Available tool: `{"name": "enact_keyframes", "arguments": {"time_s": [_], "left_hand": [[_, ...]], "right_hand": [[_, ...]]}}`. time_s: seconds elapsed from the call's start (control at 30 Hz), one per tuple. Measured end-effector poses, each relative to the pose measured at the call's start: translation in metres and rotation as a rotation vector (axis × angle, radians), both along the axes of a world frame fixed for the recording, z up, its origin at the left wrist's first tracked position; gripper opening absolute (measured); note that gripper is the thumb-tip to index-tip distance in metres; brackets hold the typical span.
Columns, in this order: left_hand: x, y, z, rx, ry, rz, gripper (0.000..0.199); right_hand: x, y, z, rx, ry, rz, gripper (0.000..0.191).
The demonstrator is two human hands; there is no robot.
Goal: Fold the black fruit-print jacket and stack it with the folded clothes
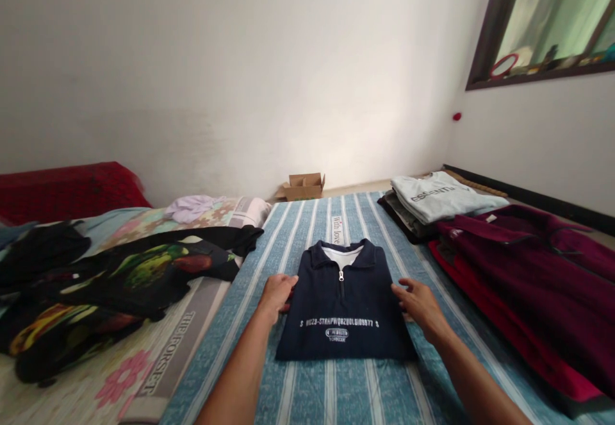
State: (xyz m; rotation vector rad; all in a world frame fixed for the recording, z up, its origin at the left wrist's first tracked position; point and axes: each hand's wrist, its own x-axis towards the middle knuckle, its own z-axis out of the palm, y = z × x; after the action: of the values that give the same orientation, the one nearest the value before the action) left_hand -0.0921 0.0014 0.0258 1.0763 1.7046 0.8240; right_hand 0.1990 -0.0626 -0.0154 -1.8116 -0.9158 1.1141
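A folded navy blue half-zip top (337, 313) with a collar, a white inner neck and pale lettering lies flat, collar pointing away from me. At its left edge is my left hand (277, 295), fingers slightly bent and apart, the tips touching the cloth. On the opposite side, my right hand (419, 303) has its fingers spread and its tips against the right edge. Neither hand shows a clear grip. Beneath the top is a blue striped bed sheet (293, 386).
To the right are a pile with a light grey sweatshirt (432, 197) on top and a maroon garment (533, 261) over red cloth. Dark printed clothing (144, 271) lies loosely on the left bedding. By the wall stands an open cardboard box (305, 186).
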Motion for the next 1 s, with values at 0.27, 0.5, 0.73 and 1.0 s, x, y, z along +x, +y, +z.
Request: {"name": "enact_keyframes", "arguments": {"time_s": [0.27, 0.5, 0.73, 1.0], "left_hand": [[0.000, 0.018, -0.003, -0.084, -0.072, 0.006, 0.019], [0.001, 0.026, -0.010, -0.109, -0.205, -0.047, 0.024], [0.002, 0.027, -0.012, -0.098, -0.284, -0.089, 0.022], [0.003, 0.028, -0.011, -0.068, -0.258, -0.069, 0.022]], "right_hand": [[-0.003, 0.018, 0.002, -0.097, 0.148, 0.010, 0.021], [-0.008, 0.030, 0.001, -0.151, 0.228, 0.023, 0.025], [-0.009, 0.032, -0.002, -0.085, 0.216, 0.039, 0.022], [-0.013, 0.034, -0.001, -0.035, 0.285, -0.005, 0.016]]}}
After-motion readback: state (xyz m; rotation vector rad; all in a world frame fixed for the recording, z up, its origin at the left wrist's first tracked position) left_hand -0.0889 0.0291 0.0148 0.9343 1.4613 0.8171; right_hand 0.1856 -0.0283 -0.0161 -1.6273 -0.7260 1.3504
